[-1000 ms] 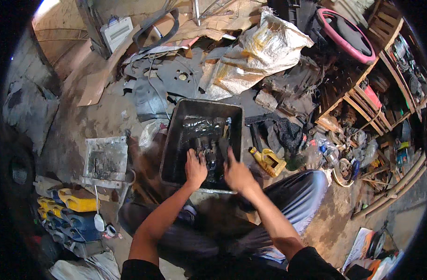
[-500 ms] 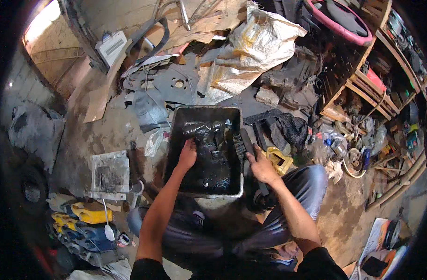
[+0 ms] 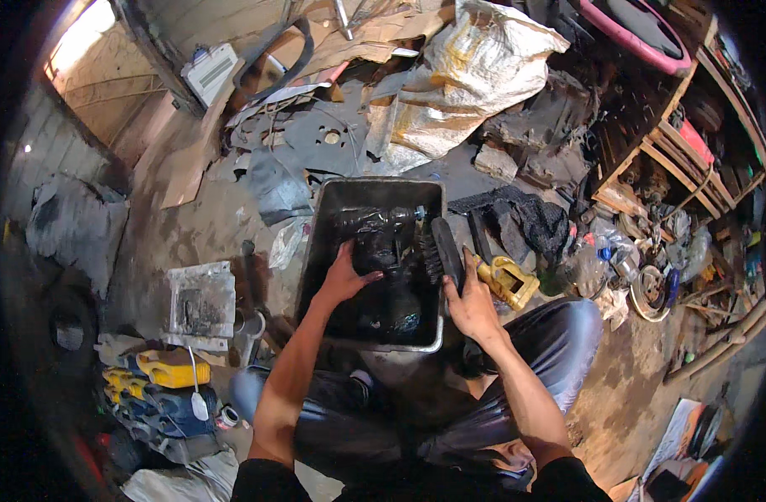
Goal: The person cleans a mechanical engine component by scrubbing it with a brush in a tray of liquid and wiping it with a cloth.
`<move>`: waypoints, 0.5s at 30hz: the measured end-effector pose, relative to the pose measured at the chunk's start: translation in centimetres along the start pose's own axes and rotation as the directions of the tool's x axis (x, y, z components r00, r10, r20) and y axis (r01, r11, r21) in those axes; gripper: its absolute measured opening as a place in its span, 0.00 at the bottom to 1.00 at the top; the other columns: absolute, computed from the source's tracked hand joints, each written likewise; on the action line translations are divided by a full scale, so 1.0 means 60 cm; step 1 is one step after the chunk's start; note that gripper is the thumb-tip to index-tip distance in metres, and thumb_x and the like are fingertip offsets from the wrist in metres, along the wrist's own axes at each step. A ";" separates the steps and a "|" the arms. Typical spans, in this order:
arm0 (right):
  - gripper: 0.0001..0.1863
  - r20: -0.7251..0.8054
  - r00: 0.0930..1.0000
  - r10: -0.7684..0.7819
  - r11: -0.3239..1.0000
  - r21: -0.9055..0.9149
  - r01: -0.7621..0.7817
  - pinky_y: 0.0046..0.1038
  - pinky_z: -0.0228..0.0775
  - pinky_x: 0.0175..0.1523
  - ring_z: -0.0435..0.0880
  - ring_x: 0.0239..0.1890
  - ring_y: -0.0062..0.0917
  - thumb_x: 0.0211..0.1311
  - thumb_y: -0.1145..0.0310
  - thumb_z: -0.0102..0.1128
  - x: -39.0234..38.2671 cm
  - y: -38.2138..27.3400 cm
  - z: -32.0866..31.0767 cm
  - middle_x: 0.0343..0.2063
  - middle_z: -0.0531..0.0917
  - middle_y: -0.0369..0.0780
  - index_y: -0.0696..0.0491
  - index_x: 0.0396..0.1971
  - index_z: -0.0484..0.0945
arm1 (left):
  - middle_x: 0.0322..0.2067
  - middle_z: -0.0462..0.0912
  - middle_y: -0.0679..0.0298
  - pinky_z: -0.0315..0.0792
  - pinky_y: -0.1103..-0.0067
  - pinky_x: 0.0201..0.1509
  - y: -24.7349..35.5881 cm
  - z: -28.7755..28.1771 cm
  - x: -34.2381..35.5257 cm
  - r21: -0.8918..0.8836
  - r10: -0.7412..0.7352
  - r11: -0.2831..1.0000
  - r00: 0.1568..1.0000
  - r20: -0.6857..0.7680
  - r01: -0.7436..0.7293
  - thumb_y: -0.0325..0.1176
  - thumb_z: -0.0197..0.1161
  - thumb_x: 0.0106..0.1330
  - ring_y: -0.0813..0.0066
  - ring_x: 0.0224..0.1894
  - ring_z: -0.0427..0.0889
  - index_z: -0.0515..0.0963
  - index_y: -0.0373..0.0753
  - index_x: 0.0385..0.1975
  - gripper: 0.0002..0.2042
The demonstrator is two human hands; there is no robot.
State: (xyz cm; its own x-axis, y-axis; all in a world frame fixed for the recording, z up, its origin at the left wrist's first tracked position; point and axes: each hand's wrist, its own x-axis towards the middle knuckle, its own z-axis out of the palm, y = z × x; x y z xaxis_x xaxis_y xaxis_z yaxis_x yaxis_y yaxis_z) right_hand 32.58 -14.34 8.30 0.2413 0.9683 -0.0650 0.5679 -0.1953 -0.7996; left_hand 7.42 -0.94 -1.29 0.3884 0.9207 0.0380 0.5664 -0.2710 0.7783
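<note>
A black plastic tub [image 3: 318, 280] with a pale worn rim sits on the ground between my legs. Inside lies a dark, wet, glossy machine part [image 3: 375, 238] in murky black liquid; its exact kind is hard to make out. My left hand [image 3: 343, 280] is over the tub's left side, thumb and fingers spread, fingertips at the part's near edge. At the tub's right rim, my right hand [image 3: 473, 308] grips a black scrubbing brush [image 3: 447, 251], its dark bristles turned left toward the part.
A yellow cut plastic container [image 3: 510, 283] and black mesh cloth [image 3: 525, 222] lie right of the tub. Beyond it are a white woven sack [image 3: 475, 84] and scrap sheets. Wooden shelving [image 3: 651, 159] with clutter stands at right. Yellow and blue jugs [image 3: 174, 370] lie at left.
My left hand has opened from a closed grip at the part, the thumb now spreading to the right. The brush has tilted and its bristles remain by the tub's right side. The view has shifted slightly.
</note>
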 end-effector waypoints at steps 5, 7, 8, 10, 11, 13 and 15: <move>0.36 -0.002 1.000 0.018 1.000 -0.022 -0.018 0.45 0.71 0.51 0.79 0.41 0.57 0.65 0.60 0.50 0.004 0.018 0.010 0.33 0.80 0.63 0.57 0.68 0.47 | 0.61 0.63 0.42 0.58 0.66 0.68 -0.017 -0.012 0.005 0.218 0.042 0.975 0.998 0.054 -0.053 0.51 0.75 0.46 0.49 0.65 0.62 0.58 0.27 0.62 0.49; 0.35 -0.010 0.999 0.053 0.998 -0.015 -0.053 0.43 0.70 0.53 0.79 0.44 0.57 0.65 0.60 0.50 0.004 0.026 0.007 0.37 0.79 0.64 0.57 0.67 0.49 | 0.59 0.66 0.42 0.59 0.66 0.67 0.001 -0.003 0.025 0.127 -0.129 0.983 0.992 -0.014 0.130 0.50 0.75 0.46 0.49 0.64 0.63 0.62 0.27 0.60 0.46; 0.35 -0.012 0.998 0.069 0.998 -0.004 -0.069 0.42 0.69 0.54 0.78 0.45 0.56 0.65 0.60 0.50 0.003 0.028 0.004 0.38 0.79 0.64 0.57 0.67 0.49 | 0.58 0.68 0.42 0.60 0.66 0.66 0.011 0.002 0.034 0.077 -0.215 0.973 0.976 -0.040 0.218 0.50 0.75 0.46 0.49 0.64 0.64 0.64 0.27 0.59 0.45; 0.35 -0.025 0.999 0.043 0.999 0.022 -0.043 0.42 0.68 0.55 0.78 0.47 0.56 0.65 0.60 0.50 0.003 0.026 0.006 0.40 0.78 0.64 0.57 0.67 0.50 | 0.56 0.71 0.44 0.61 0.67 0.65 0.010 -0.002 0.044 -0.113 -0.233 0.968 0.969 -0.076 0.224 0.49 0.74 0.48 0.52 0.63 0.66 0.67 0.28 0.57 0.41; 0.34 -0.042 0.999 0.007 1.000 0.028 -0.006 0.41 0.67 0.56 0.78 0.47 0.56 0.65 0.60 0.50 0.005 0.026 0.009 0.41 0.78 0.64 0.58 0.67 0.51 | 0.55 0.72 0.45 0.62 0.68 0.65 0.009 -0.003 0.046 -0.207 -0.244 0.953 0.965 -0.093 0.221 0.49 0.74 0.49 0.54 0.62 0.68 0.69 0.28 0.55 0.39; 0.34 -0.051 0.999 0.009 0.999 0.045 -0.007 0.40 0.65 0.59 0.76 0.51 0.53 0.65 0.59 0.51 0.006 0.017 0.005 0.45 0.76 0.63 0.57 0.66 0.52 | 0.56 0.73 0.47 0.63 0.70 0.64 0.019 -0.009 0.053 -0.240 -0.255 0.938 0.967 0.005 0.248 0.45 0.75 0.48 0.57 0.61 0.69 0.67 0.30 0.57 0.39; 0.33 -0.021 0.997 0.080 0.994 0.076 -0.078 0.38 0.61 0.62 0.73 0.56 0.50 0.66 0.57 0.51 0.005 0.005 0.001 0.52 0.74 0.60 0.56 0.66 0.55 | 0.56 0.73 0.50 0.63 0.71 0.64 0.032 -0.021 0.051 -0.233 -0.178 0.955 0.982 0.058 0.186 0.42 0.76 0.46 0.59 0.60 0.71 0.66 0.31 0.58 0.40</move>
State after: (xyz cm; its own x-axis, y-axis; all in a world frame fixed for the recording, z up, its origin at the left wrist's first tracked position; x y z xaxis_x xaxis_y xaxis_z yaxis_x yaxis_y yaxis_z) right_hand 32.80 -14.09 8.00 0.3027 0.9460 -0.1160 0.4860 -0.2579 -0.8351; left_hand 8.77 1.70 1.08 0.3231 0.9363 -0.1374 0.4439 -0.0217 0.8958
